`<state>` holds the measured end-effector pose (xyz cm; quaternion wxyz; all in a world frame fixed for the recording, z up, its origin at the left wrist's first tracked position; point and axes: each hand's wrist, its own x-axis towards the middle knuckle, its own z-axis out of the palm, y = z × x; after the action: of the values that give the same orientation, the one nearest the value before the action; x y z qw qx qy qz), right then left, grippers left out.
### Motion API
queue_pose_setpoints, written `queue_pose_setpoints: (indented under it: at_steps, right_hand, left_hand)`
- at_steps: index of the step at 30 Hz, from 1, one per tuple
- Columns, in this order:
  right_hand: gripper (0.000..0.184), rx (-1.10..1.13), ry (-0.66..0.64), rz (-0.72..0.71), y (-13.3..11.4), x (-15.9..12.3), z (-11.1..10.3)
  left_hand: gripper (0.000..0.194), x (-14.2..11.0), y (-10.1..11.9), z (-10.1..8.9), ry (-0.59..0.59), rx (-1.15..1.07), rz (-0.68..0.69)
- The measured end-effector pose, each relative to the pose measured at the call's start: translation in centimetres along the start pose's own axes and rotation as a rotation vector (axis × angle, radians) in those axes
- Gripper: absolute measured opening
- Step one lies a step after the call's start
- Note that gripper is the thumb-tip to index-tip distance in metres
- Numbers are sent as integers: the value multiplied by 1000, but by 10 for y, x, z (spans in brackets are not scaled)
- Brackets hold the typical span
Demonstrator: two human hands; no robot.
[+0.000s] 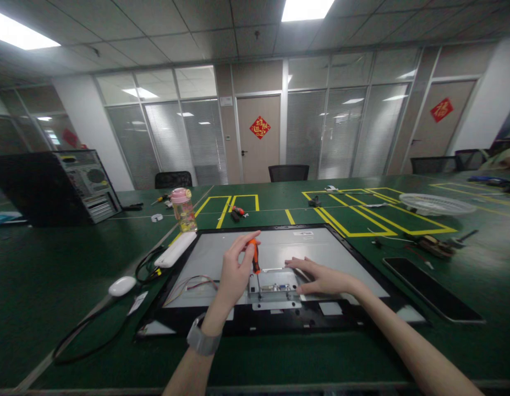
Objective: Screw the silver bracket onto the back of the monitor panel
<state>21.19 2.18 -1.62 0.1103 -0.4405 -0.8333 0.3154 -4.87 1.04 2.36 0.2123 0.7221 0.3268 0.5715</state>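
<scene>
In front of me a flat display panel point(221, 247) with a black frame lies on the green table, its grey metal back facing up. A metal bracket point(275, 304) with a small circuit board and connectors sits near its front edge. My left hand point(236, 267) is closed around the orange-and-black handle of a screwdriver point(255, 256). The screwdriver stands nearly upright, its tip down at the bracket's left side. My right hand point(321, 276) lies with fingers spread, touching the panel and the bracket's right edge. Thin wires point(192, 283) run across the panel's left part.
Left of the panel are a white power strip point(176, 250), a white mouse-like object point(122, 286), black cables, a pink-lidded bottle point(184, 212) and a computer tower point(60, 187). A black phone-like slab point(432, 289) lies at right. Farther back are a red-handled tool point(238, 211) and a white round grille point(437, 203).
</scene>
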Motion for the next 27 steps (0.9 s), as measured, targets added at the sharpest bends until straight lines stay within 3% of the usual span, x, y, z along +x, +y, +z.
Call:
queue_pose_setpoints:
  at_steps: [4, 10, 17, 20, 23, 27]
  right_hand:
    - [79, 2, 2, -8, 1, 1, 0]
    - [78, 9, 1, -1, 2, 0, 0]
    - [78, 10, 5, 7, 2, 0, 0]
    - [77, 9, 7, 1, 3, 0, 0]
    - [77, 8, 7, -11, 4, 1, 0]
    - [77, 6, 6, -14, 5, 2, 1]
  left_hand:
    - [23, 0, 0, 1, 26, 89, 59]
    - [37, -4, 1, 3, -95, 128, 98]
    - [34, -7, 4, 4, 58, 256, 255]
    - [32, -5, 1, 6, 93, 104, 133]
    - [37, -4, -3, 11, 54, -104, -48]
    - [32, -7, -5, 19, -2, -192, -139]
